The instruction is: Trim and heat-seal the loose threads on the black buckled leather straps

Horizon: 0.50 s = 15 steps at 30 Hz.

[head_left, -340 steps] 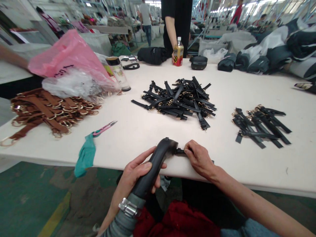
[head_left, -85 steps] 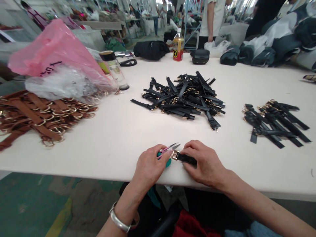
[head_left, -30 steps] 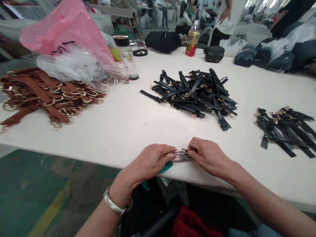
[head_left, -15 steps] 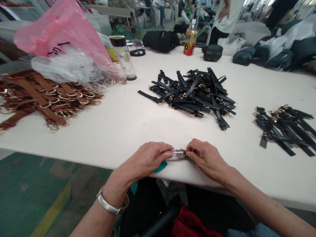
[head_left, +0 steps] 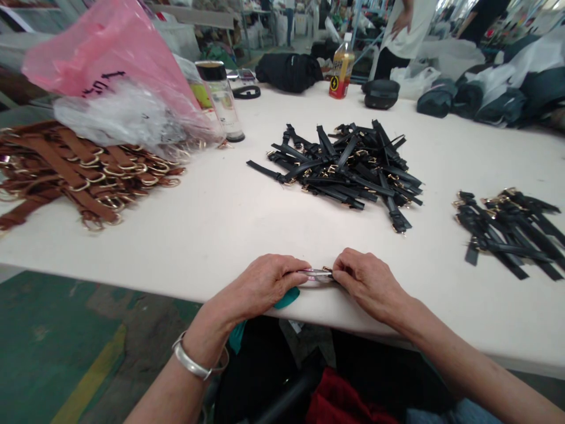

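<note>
Near the table's front edge, my left hand (head_left: 269, 282) is closed on a small pair of metal thread snips (head_left: 318, 273), whose blades point right. My right hand (head_left: 366, 280) pinches a small black strap with a gold buckle (head_left: 327, 269); most of the strap is hidden by the fingers. The blade tips meet the strap beside the right fingertips. Below the left palm shows a piece of teal material (head_left: 286, 298); whether it is joined to the snips I cannot tell. A large pile of black buckled straps (head_left: 344, 165) lies beyond my hands.
A smaller pile of black straps (head_left: 507, 229) lies at the right. Brown straps with gold rings (head_left: 79, 171) are heaped at the left under a pink plastic bag (head_left: 101, 53). A glass bottle (head_left: 226, 109), a drink bottle (head_left: 341, 68) and a black case (head_left: 380, 94) stand farther back.
Both hands stay almost in place, still holding the snips and the strap. The view has shifted very slightly.
</note>
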{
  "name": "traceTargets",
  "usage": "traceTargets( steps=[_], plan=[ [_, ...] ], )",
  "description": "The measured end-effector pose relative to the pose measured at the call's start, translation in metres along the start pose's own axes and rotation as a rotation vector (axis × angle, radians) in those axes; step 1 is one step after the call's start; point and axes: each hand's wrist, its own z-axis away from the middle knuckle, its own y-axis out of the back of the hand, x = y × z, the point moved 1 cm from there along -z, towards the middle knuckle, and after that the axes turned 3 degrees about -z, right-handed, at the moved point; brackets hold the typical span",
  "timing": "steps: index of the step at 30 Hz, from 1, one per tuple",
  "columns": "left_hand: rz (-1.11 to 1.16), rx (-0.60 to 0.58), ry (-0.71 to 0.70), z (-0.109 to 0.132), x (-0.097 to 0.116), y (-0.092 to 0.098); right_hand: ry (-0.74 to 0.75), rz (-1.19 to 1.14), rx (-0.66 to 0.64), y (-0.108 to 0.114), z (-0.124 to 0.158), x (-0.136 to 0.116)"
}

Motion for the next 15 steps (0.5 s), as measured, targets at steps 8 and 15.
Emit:
traceTargets(
  steps=[8,15],
  plan=[
    [-0.025,0.018,0.003,0.0007,0.0048,-0.0052,0.012,-0.003,0.015,-0.0016,0.002,-0.0002],
    [-0.042,0.002,-0.013,0.0012,0.0036,-0.0056,0.051,-0.02,0.052,-0.0043,0.0043,0.0005]
  ],
)
